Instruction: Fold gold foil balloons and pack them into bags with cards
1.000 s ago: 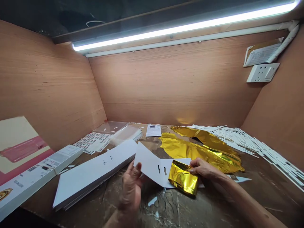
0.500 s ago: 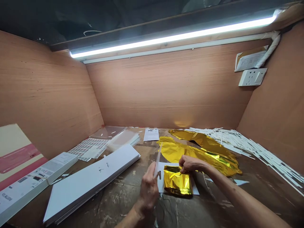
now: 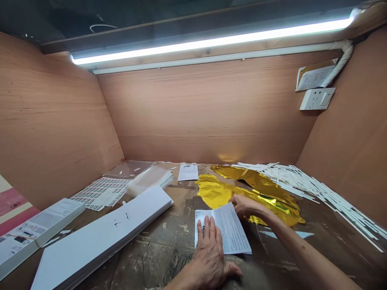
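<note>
A folded white card (image 3: 234,229) with small printed text lies on the table in front of me. My left hand (image 3: 210,251) rests flat over its left half, fingers stretched out and thumb spread to the side. At the card's upper right corner, the curled fingers of my right hand (image 3: 242,204) grip the edge; the fingertips are partly hidden. Just behind the card and my right hand spread flat gold foil pieces (image 3: 217,191). The small folded gold foil piece no longer shows; the card covers the place where it lay.
At the left are a stack of long white cards (image 3: 105,237) and a long printed box (image 3: 39,229). Sticker sheets (image 3: 102,191) and clear plastic bags (image 3: 152,177) lie behind them. A printed card (image 3: 188,172) sits farther back. White sticks (image 3: 317,191) are heaped at right.
The card's printed flap has come down over the folded gold foil. My left hand has gone from holding the raised flap to lying flat on it. The view has shifted slightly.
</note>
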`<state>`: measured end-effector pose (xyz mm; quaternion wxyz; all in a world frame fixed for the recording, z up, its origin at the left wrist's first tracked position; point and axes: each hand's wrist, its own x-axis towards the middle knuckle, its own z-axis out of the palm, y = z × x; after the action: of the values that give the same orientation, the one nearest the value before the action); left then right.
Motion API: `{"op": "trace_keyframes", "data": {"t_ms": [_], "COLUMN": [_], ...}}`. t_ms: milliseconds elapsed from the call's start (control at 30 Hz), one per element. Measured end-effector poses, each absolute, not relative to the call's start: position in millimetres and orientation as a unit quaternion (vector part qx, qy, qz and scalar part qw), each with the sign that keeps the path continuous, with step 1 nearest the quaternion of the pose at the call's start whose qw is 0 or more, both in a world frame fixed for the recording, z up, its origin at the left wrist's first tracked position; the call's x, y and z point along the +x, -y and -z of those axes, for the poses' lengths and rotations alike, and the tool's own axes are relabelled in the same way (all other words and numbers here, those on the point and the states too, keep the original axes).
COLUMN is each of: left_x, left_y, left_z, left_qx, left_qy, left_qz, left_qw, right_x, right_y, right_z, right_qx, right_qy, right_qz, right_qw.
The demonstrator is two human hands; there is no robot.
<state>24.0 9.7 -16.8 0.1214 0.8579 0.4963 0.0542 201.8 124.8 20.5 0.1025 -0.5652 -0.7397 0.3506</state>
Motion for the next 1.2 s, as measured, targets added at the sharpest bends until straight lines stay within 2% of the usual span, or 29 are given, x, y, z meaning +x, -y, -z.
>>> {"op": "trace_keyframes", "data": {"t_ms": [100, 200, 267, 333, 433, 533, 733, 867, 967, 1033, 1100, 1200], "left_x": [24, 25, 23, 17, 3, -8, -1, 8, 2, -10, -25, -39], "left_y": [-8, -8, -12, -20, -37, -53, -58, -45, -35, -31, -29, -24], "left_z": [14, 20, 24, 22, 11, 1, 4, -4, -16, -19, -14, 4], "left_qx": [0.859, 0.862, 0.851, 0.791, 0.563, 0.402, 0.391, 0.428, 0.521, 0.605, 0.689, 0.787], "left_qy": [-0.495, -0.487, -0.493, -0.540, -0.652, -0.677, -0.576, -0.466, -0.413, -0.434, -0.480, -0.521], "left_qz": [-0.046, -0.074, -0.123, -0.235, -0.424, -0.451, -0.464, -0.496, -0.478, -0.445, -0.383, -0.232], "left_qw": [0.124, 0.118, 0.136, 0.164, 0.280, 0.421, 0.548, 0.595, 0.574, 0.498, 0.386, 0.234], "right_x": [202, 193, 187, 185, 187, 189, 195, 213, 237, 262, 291, 318], "right_y": [-116, -97, -86, -81, -81, -84, -89, -87, -70, -56, -47, -39], "right_z": [-31, -23, -10, 3, 14, 16, -1, -30, -54, -70, -80, -77], "right_qx": [-0.554, -0.507, -0.488, -0.486, -0.488, -0.489, -0.513, -0.489, -0.480, -0.493, -0.574, -0.698], "right_qy": [0.765, 0.801, 0.816, 0.819, 0.817, 0.812, 0.803, 0.814, 0.808, 0.799, 0.781, 0.693], "right_qz": [-0.291, -0.272, -0.265, -0.258, -0.260, -0.268, -0.239, -0.274, -0.321, -0.312, -0.179, 0.113], "right_qw": [0.152, 0.164, 0.161, 0.163, 0.168, 0.170, 0.190, 0.149, 0.120, 0.143, 0.167, 0.139]}}
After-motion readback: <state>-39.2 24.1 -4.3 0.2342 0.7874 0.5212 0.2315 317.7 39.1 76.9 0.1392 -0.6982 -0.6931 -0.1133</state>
